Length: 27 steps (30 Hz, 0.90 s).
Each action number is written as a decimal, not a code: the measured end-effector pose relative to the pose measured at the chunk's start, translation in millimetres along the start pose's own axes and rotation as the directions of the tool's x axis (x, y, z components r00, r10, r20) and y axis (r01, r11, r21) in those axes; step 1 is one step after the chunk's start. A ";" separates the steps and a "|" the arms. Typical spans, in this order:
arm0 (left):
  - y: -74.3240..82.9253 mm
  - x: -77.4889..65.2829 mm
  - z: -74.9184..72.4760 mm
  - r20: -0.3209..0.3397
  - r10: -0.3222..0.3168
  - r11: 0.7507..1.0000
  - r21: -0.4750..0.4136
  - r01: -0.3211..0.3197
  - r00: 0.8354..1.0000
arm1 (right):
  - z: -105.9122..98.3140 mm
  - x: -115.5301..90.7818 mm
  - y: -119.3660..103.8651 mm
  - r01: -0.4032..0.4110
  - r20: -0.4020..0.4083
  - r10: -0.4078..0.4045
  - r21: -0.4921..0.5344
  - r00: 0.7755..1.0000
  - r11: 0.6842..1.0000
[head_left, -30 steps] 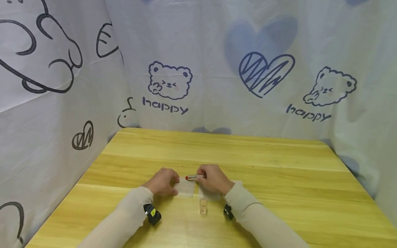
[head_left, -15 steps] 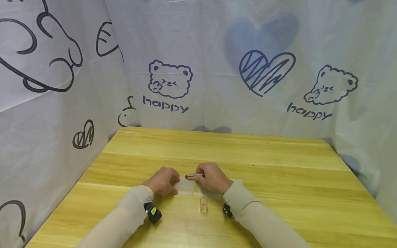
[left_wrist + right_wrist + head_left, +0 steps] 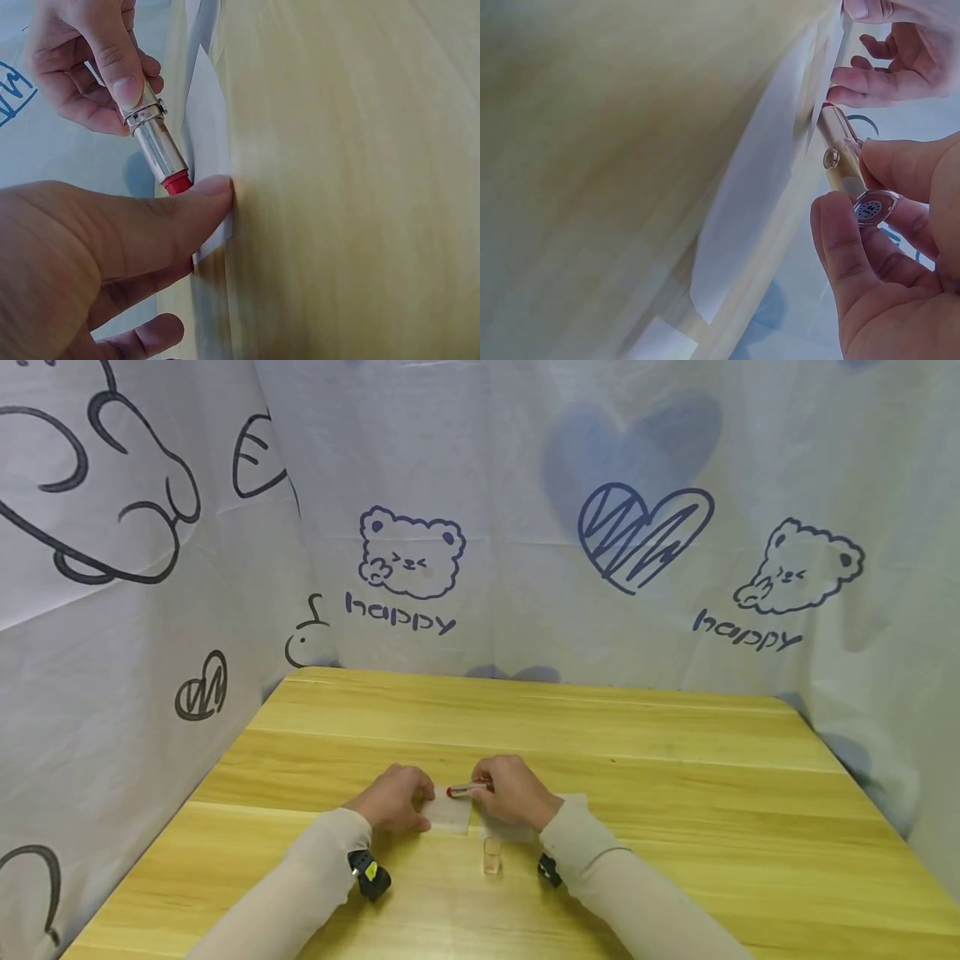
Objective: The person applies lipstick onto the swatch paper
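Note:
My right hand (image 3: 513,789) pinches a silver lipstick (image 3: 157,146) between thumb and fingers. Its red tip (image 3: 450,792) points left, close over a thin white paper sheet (image 3: 450,817) on the table. In the left wrist view, my left thumb hides the end of that tip. My left hand (image 3: 393,797) rests at the sheet's left side, thumb and fingertips spread on its edge. A second white sheet (image 3: 754,172) lies beneath my right hand, partly covered by it in the head view. Nearer me stands a small clear cylinder (image 3: 492,856), like a lipstick cap.
The wooden table (image 3: 675,760) reaches back to a white curtain (image 3: 517,610) with drawn bears and hearts. Another white paper corner (image 3: 664,345) shows low in the right wrist view. A black wrist camera (image 3: 369,877) hangs under the left sleeve.
The lipstick tip has shifted very slightly left and toward me over the sheet. My left hand stays in place on the paper.

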<state>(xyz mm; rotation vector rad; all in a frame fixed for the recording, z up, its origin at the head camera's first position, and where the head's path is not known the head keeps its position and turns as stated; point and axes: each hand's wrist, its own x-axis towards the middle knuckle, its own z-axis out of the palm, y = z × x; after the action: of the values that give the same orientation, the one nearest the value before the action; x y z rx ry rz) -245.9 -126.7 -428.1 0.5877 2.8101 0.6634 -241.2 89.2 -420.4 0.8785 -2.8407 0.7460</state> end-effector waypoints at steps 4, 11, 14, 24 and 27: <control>-0.2 -1.3 -1.2 0.006 -0.001 1.000 -0.005 0.001 1.000 | 1.0 0.4 0.6 0.005 0.013 -0.004 -0.010 1.000 1.000; -0.2 -1.9 -1.3 0.016 -0.015 1.000 -0.012 0.016 1.000 | 1.6 1.5 1.5 -0.008 0.056 0.008 -0.010 0.998 1.000; -0.3 -1.9 -1.3 0.016 -0.011 1.000 -0.014 0.011 1.000 | 0.3 1.3 1.0 -0.009 0.069 0.009 -0.006 0.998 1.000; 0.2 -1.0 -0.9 0.012 0.003 1.000 0.000 -0.003 1.000 | -2.9 -0.8 -2.3 0.008 0.089 -0.009 0.005 0.996 1.000; 0.0 -0.9 -0.2 0.009 0.006 1.000 0.001 -0.006 1.000 | -3.9 -1.2 -3.9 0.014 0.094 -0.015 0.012 0.995 1.000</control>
<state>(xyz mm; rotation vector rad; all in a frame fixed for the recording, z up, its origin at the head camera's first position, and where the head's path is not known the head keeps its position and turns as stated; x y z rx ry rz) -245.1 -127.2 -427.9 0.5978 2.8018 0.6591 -238.4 88.9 -415.6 0.9593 -2.9112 0.7383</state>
